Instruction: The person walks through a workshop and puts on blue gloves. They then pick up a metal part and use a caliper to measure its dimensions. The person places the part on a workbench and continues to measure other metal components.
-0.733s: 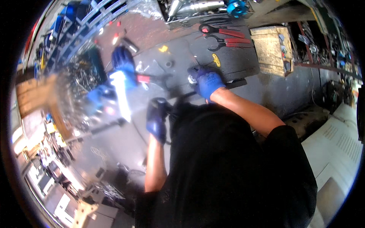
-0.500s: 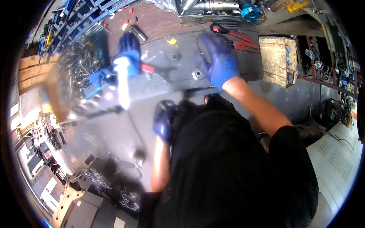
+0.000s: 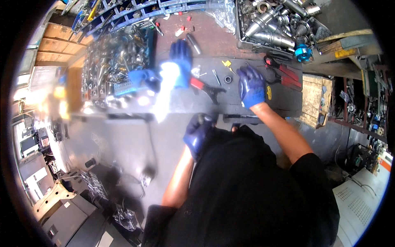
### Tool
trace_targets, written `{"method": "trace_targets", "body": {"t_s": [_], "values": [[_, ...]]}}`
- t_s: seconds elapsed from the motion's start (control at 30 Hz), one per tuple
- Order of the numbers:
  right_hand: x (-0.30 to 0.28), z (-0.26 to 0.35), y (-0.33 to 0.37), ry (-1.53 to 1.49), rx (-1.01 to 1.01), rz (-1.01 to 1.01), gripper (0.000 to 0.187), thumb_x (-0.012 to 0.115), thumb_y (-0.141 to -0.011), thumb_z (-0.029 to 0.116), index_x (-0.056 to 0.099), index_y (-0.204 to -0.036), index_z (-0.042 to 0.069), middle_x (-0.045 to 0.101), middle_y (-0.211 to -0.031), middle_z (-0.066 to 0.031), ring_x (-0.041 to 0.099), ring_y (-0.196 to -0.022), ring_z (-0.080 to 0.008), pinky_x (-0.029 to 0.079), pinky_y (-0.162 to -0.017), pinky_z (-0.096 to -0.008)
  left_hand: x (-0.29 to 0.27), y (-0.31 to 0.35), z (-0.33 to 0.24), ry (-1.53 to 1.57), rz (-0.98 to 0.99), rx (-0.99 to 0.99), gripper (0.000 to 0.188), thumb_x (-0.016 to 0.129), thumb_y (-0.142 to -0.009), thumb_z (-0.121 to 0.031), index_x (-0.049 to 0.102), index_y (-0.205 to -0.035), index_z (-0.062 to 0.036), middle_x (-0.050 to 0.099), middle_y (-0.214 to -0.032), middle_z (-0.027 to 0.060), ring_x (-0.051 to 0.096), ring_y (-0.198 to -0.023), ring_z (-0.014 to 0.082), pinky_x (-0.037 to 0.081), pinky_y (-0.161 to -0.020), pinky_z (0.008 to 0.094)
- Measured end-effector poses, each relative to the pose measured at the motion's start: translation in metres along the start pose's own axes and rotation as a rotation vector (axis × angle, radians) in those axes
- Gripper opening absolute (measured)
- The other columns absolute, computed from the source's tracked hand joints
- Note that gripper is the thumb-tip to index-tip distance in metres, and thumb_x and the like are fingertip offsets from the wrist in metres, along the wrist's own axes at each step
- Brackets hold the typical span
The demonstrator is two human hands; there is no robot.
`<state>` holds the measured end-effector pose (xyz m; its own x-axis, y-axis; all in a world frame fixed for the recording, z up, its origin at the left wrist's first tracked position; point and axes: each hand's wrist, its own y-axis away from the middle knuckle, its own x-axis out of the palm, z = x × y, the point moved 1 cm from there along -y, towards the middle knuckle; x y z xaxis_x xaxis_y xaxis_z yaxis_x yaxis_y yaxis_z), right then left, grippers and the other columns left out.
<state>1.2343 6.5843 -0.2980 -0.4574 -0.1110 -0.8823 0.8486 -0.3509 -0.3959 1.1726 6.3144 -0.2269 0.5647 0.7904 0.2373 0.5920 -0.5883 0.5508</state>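
Observation:
My right hand [image 3: 252, 87], in a blue-purple glove, is held palm down over the grey bench mat [image 3: 238, 108], its fingers stretched out. Beside it lie a small dark ring [image 3: 228, 79], a slim metal pin [image 3: 216, 77] and a small yellow piece [image 3: 227, 64]. A yellow oval piece [image 3: 269, 92] shows just right of the hand. Close to my body, before the bench edge, my gloved left hand [image 3: 198, 135] has its fingers curled; what they hold is hidden. A red-handled hook spanner [image 3: 208, 89] rests on the mat between my hands.
Spare blue gloves [image 3: 180, 55] lie left of the spanner. Red-handled wrenches [image 3: 288, 76] sit to the right, below a crate of metal tool holders [image 3: 267, 37]. A tray crowded with small metal parts [image 3: 111, 57] stands at left, blue bins [image 3: 144, 12] behind. A wooden box [image 3: 314, 99] is beyond the right edge.
The view has shifted, so the bench appears further right and lower. My right hand has come down nearer the mat; the round silver part beside it earlier is out of sight.

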Motion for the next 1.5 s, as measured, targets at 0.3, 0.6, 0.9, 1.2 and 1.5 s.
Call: {"method": "trace_targets", "body": {"t_s": [0.3,0.6,0.9,1.2,1.5], "values": [[-0.052,0.023,0.028,-0.098,0.256,0.396,0.045,0.068,-0.092,0.034,0.064,-0.130,0.010,0.066,-0.125,-0.0200,0.064,-0.107,-0.0417,0.051,-0.095,-0.0493,-0.010,-0.037,-0.010,-0.146,0.180,0.025,0.009,0.060,-0.100,-0.006,0.065,-0.108,-0.0054,0.067,-0.092,0.0007,0.060,-0.083,0.0095,0.049,-0.075,0.0254],[-0.042,0.006,0.053,-0.144,0.344,0.656,0.057,0.068,-0.092,0.038,0.055,-0.142,0.014,0.069,-0.118,-0.0221,0.067,-0.102,-0.0429,0.055,-0.088,-0.0504,0.043,-0.058,-0.021,-0.370,0.109,0.024,0.018,0.060,-0.105,-0.023,0.067,-0.107,-0.0066,0.067,-0.085,0.0014,0.059,-0.072,0.0091,0.047,-0.066,0.0246],[-0.162,-0.017,0.083,-0.400,0.317,0.266,0.068,0.078,-0.087,0.036,0.051,-0.147,0.016,0.069,-0.119,-0.0210,0.070,-0.099,-0.0392,0.057,-0.085,-0.0474,0.151,-0.042,-0.002,-0.220,0.285,-0.255,0.032,0.061,-0.102,-0.022,0.065,-0.129,-0.0038,0.071,-0.110,0.0054,0.065,-0.096,0.0139,0.052,-0.077,0.0291],[-0.257,-0.097,0.157,-0.574,0.242,0.172,0.062,0.079,-0.087,0.038,0.059,-0.138,0.011,0.066,-0.126,-0.0222,0.066,-0.111,-0.0406,0.053,-0.096,-0.0457,0.264,0.001,0.060,0.122,0.524,-0.075,0.033,0.062,-0.098,-0.014,0.061,-0.127,0.0001,0.074,-0.107,0.0128,0.072,-0.091,0.0244,0.057,-0.078,0.0339],[-0.400,-0.175,0.188,-0.657,0.257,-0.117,0.060,0.083,-0.087,0.025,0.058,-0.139,0.007,0.071,-0.122,-0.0102,0.067,-0.113,-0.0207,0.055,-0.098,-0.0372,0.377,0.042,0.036,-0.038,0.597,-0.120,0.035,0.055,-0.106,-0.025,0.062,-0.127,0.0016,0.074,-0.106,0.0136,0.070,-0.083,0.0202,0.055,-0.074,0.0303]]}}
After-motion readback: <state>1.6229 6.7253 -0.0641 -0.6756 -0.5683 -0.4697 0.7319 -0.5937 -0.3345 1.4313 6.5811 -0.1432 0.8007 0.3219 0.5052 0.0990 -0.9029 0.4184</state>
